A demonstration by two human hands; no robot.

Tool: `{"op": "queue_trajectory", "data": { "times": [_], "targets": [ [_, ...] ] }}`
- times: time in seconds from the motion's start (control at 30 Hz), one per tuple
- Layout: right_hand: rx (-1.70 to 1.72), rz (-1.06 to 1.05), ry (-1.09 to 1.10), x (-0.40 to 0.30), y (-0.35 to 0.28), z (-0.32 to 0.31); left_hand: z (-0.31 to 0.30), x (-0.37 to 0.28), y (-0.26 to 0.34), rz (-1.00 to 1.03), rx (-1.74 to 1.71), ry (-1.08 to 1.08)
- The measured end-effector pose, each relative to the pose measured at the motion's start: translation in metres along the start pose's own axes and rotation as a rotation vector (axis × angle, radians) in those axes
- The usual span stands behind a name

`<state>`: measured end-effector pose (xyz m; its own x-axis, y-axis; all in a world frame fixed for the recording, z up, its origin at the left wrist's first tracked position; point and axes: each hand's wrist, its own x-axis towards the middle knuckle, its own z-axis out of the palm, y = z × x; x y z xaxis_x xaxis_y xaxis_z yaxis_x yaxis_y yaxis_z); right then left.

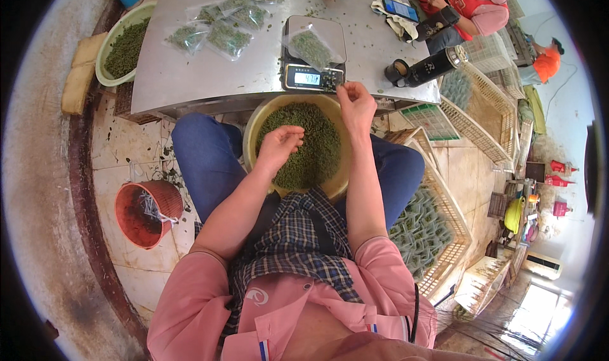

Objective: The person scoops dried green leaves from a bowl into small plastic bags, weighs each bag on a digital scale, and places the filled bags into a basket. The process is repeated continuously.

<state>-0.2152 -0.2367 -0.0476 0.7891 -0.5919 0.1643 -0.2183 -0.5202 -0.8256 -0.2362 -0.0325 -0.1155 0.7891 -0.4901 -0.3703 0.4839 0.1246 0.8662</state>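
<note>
Between my knees sits a yellow plastic basin (347, 171) holding a heap of small green buds or berries (309, 161). Above that heap is my left hand (281, 144), its fingers bent and bunched; nothing is plainly visible in them. My right hand (358, 105) is at the table's front edge, thumb and fingertips drawn together beside the scale, and whether a small bit is pinched there is unclear. On the digital scale (337, 30) lies a clear plastic bag of the green pieces (310, 47). The scale's display is lit, with loose green bits scattered beside it.
Several filled bags (229, 38) lie on the metal table (166, 83). A black thermos (430, 68) and a phone (400, 9) are at the right. A green-filled tub (101, 66) and red basket (124, 213) stand left; a crate of bags (456, 218), right. Two people are beyond.
</note>
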Motion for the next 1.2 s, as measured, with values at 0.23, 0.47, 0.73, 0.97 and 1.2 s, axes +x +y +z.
{"op": "queue_trajectory", "data": {
  "times": [0.23, 0.47, 0.73, 0.97, 1.2],
  "targets": [
    [-0.106, -0.242, -0.462, -0.079, -0.013, -0.010, 0.006, 0.001, 0.000, 0.303, 0.031, 0.122],
    [-0.117, -0.220, -0.431, -0.089, -0.005, -0.010, 0.001, -0.003, 0.000, 0.311, 0.345, 0.093],
    [0.113, 0.002, -0.290, -0.067, -0.002, -0.016, 0.013, -0.008, 0.017, 0.390, 0.159, 0.208],
    [0.313, 0.025, -0.005, -0.001, -0.007, -0.003, -0.002, 0.004, 0.004, 0.164, 0.162, 0.037],
    [0.395, 0.067, -0.257, -0.032, -0.050, -0.009, 0.012, -0.005, 0.082, 0.721, 0.313, 0.235]
  ]
}}
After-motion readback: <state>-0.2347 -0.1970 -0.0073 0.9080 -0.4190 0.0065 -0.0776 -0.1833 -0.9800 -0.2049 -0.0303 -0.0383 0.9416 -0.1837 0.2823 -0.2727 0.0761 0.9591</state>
